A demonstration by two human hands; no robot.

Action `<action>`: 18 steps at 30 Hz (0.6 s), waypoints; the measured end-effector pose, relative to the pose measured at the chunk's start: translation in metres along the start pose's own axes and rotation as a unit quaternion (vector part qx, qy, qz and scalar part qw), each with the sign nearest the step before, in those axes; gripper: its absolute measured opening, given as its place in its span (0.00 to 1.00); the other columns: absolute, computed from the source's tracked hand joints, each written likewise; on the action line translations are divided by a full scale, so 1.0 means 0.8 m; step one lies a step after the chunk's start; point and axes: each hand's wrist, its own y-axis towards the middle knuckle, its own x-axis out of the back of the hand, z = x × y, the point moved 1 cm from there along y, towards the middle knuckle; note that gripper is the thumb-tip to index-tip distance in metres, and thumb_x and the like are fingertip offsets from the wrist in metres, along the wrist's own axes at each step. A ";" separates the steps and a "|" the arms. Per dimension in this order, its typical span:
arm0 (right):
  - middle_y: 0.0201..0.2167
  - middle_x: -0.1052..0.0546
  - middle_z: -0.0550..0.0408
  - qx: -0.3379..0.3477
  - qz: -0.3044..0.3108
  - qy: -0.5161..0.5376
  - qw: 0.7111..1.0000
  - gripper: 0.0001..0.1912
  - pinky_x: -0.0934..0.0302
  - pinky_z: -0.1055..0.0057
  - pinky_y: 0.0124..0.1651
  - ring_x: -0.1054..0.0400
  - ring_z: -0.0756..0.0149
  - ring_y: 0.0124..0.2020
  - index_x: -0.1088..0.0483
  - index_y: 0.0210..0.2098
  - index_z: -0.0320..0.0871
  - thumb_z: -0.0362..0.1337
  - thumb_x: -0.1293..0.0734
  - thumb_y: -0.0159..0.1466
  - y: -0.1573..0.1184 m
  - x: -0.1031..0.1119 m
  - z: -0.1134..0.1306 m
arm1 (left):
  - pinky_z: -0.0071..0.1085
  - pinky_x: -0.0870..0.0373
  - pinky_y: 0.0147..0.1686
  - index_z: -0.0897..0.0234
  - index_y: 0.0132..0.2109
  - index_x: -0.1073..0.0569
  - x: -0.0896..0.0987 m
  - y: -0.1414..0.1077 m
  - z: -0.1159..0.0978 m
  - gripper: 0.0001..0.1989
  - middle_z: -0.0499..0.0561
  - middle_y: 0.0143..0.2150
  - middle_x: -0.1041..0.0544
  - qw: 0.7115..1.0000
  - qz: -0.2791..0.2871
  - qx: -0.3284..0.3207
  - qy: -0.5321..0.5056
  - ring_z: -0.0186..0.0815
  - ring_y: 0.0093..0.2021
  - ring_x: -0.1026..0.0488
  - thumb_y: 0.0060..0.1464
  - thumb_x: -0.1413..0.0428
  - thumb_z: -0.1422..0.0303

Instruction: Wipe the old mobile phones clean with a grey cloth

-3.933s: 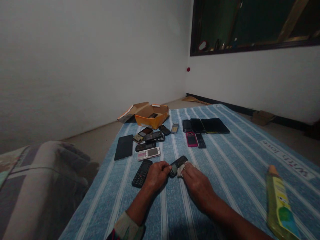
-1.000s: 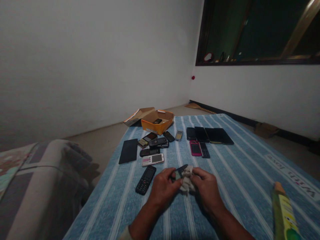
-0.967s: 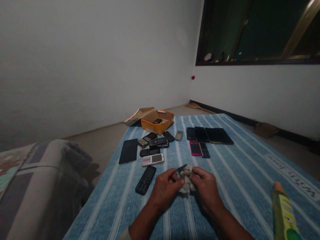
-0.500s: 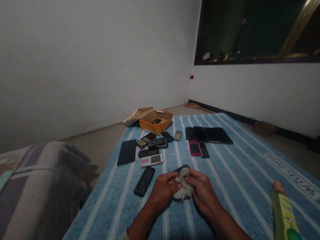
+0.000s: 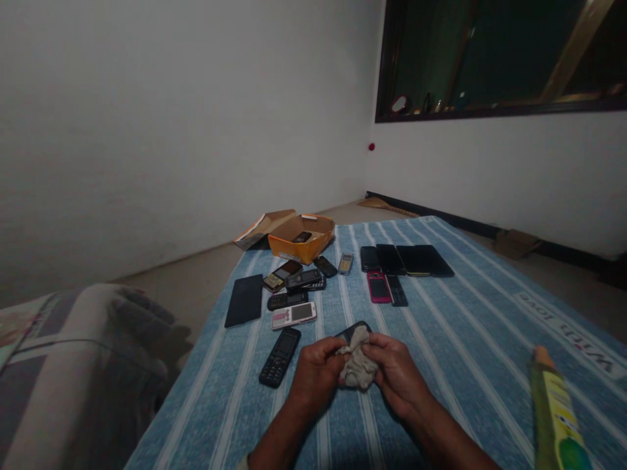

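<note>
Both my hands meet low in the middle of the view, closed around a crumpled off-white cloth (image 5: 361, 369) and a dark mobile phone (image 5: 351, 331). The phone's upper end shows behind the cloth; the rest is covered. My left hand (image 5: 316, 372) grips the phone's left side, its fingertips against the cloth. On the other side, my right hand (image 5: 396, 369) pinches the cloth over the phone. A black keypad phone (image 5: 279, 358) lies just left of my left hand. Beyond it is a white and pink phone (image 5: 294, 315).
Several more phones (image 5: 304, 279) lie loosely grouped behind. A dark tablet (image 5: 243, 300) lies left of them, an open orange box (image 5: 298, 249) farther back. Right of centre are a pink phone (image 5: 379, 287) and several dark devices (image 5: 390, 259). A yellow-green bottle (image 5: 558, 411) is at front right.
The view has shifted slightly. The cloth is bunched a little differently over the phone, with its lower edge gathered up. Both hands keep their hold.
</note>
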 end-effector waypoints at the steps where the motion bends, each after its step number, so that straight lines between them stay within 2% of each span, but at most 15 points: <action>1: 0.26 0.22 0.51 -0.002 -0.001 -0.003 1.000 0.15 0.38 0.71 0.29 0.31 0.66 0.24 0.22 0.32 0.37 0.37 0.24 0.46 0.000 0.001 0.000 | 0.26 0.35 0.24 0.64 0.28 0.23 0.001 0.000 0.000 0.05 0.46 0.22 0.27 1.000 -0.007 -0.010 0.004 0.32 0.22 0.32 0.44 0.42 0.68; 6: 0.26 0.22 0.50 -0.021 -0.005 -0.017 1.000 0.17 0.38 0.72 0.27 0.31 0.67 0.23 0.22 0.34 0.37 0.40 0.24 0.47 0.000 0.004 -0.004 | 0.29 0.32 0.32 0.64 0.31 0.20 0.007 0.004 -0.001 0.07 0.49 0.28 0.22 0.996 -0.050 -0.057 0.052 0.36 0.30 0.27 0.44 0.42 0.68; 10: 0.27 0.21 0.50 -0.012 0.017 0.000 1.000 0.15 0.37 0.71 0.30 0.29 0.65 0.27 0.22 0.33 0.37 0.39 0.24 0.48 0.001 0.006 -0.004 | 0.31 0.31 0.35 0.63 0.32 0.20 0.010 0.007 -0.003 0.08 0.50 0.30 0.21 0.996 -0.063 -0.049 0.037 0.38 0.32 0.26 0.43 0.41 0.68; 15: 0.29 0.21 0.51 -0.004 0.026 0.029 0.999 0.13 0.36 0.70 0.35 0.28 0.63 0.31 0.22 0.34 0.39 0.39 0.24 0.51 0.003 0.010 -0.003 | 0.31 0.31 0.33 0.65 0.35 0.20 0.010 0.009 -0.001 0.14 0.50 0.30 0.20 0.996 -0.081 -0.007 -0.046 0.36 0.30 0.26 0.36 0.38 0.69; 18: 0.29 0.21 0.51 -0.001 0.036 0.038 0.999 0.13 0.35 0.69 0.37 0.27 0.61 0.33 0.22 0.35 0.40 0.40 0.25 0.52 0.006 0.014 -0.004 | 0.28 0.34 0.28 0.67 0.38 0.21 0.012 0.010 0.002 0.17 0.47 0.25 0.23 0.995 -0.075 0.012 -0.072 0.33 0.26 0.29 0.34 0.36 0.70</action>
